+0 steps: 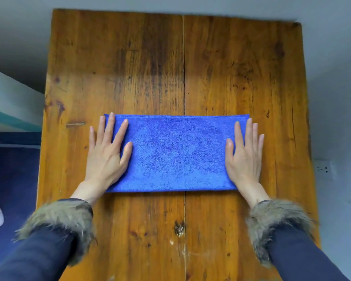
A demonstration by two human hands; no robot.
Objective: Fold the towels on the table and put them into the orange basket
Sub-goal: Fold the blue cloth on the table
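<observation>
Soft, even light; wide-angle bending and blur toward the edges.

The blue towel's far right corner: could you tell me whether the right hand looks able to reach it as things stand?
Probably yes. The right hand lies flat and open on the right end of the blue towel, fingertips near that far corner, and nothing on the wooden table stands in the way.

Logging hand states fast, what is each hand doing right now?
Left hand: open, fingers flat on the blue towel's left end.
Right hand: open, flat on its right end.
</observation>
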